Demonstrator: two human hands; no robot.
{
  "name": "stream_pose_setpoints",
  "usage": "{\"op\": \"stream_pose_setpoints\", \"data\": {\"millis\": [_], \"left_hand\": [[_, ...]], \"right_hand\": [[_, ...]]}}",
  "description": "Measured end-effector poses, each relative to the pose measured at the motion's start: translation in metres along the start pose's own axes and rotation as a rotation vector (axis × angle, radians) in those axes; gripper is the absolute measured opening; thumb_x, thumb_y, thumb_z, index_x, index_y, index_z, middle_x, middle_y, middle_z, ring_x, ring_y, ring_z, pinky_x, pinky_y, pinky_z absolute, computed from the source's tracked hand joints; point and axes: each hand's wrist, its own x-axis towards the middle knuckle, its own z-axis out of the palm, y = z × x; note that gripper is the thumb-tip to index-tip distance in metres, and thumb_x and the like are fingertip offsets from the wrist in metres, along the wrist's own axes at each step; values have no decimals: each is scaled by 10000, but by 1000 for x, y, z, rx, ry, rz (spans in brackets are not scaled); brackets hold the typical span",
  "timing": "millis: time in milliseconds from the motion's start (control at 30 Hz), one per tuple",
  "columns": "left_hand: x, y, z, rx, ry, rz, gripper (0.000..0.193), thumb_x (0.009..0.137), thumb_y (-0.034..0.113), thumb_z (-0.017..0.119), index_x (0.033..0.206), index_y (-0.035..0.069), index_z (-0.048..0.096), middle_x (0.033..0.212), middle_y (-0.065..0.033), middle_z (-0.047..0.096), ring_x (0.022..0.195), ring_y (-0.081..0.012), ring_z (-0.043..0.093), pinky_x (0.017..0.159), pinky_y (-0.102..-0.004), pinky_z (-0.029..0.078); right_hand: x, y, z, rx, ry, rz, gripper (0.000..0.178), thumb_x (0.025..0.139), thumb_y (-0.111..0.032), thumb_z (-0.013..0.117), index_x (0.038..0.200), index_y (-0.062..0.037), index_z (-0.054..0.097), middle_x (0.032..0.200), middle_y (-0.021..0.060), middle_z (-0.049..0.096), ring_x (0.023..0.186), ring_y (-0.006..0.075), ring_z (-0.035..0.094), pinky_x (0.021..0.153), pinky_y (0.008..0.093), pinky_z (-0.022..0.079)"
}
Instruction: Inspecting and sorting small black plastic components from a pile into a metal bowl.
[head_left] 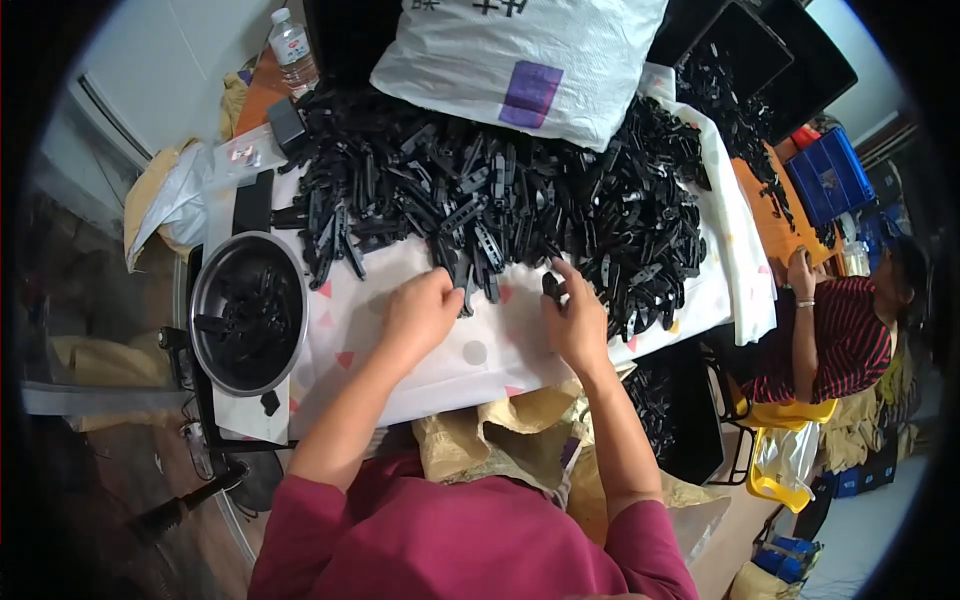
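Observation:
A heap of long, narrow black plastic parts point(490, 190) covers the far half of the cloth-covered table. My left hand point(422, 312) is at the heap's near edge, fingers curled, with its fingertips against one slim black part point(467, 298). To its right, my right hand point(578, 318) pinches a small dark plastic part point(553, 287) between thumb and fingers, just short of the heap. How far each held part reaches into the grip is hidden by the fingers.
A metal bowl point(195, 345) with black parts stands at left. A white woven sack point(450, 70) lies behind the heap; a water bottle point(293, 55) stands far left. At right are a black crate point(712, 440), a blue bin point(828, 178) and a seated person point(835, 335) in stripes.

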Motion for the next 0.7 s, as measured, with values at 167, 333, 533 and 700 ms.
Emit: {"op": "stream_pose_setpoints", "data": {"millis": [167, 333, 533, 700], "left_hand": [[-2, -8, -13, -1144, -400, -218, 79, 862, 113, 572, 882, 62, 515, 816, -77, 648, 632, -129, 595, 534, -266, 490], [-2, -11, -23, -1095, -422, -213, 130, 884, 143, 543, 974, 61, 497, 943, -110, 639, 711, -119, 592, 626, -250, 484], [-12, -24, -22, -1098, -380, -299, 139, 888, 147, 537, 985, 53, 503, 940, -103, 637, 690, -102, 579, 606, -230, 470], [-14, -25, -23, -1098, -407, -318, 154, 895, 138, 528, 1016, 43, 506, 931, -77, 633, 682, -92, 563, 596, -221, 464]], "right_hand": [[-3, -32, -2, 651, -176, 346, 221, 804, -70, 659, 980, 3, 547, 770, 45, 591, 546, 57, 520, 437, 191, 390], [3, -11, 5, 86, 17, 140, 208, 769, -77, 642, 969, -21, 628, 778, 130, 610, 624, 224, 590, 580, 297, 462], [-2, -4, 4, -272, -25, -111, 291, 729, -92, 629, 1019, -108, 637, 1008, 99, 573, 823, 291, 569, 706, 357, 483], [0, -1, 9, -437, -157, -352, 310, 709, -132, 630, 1018, -122, 628, 916, 73, 576, 832, 261, 538, 702, 335, 482]]}}
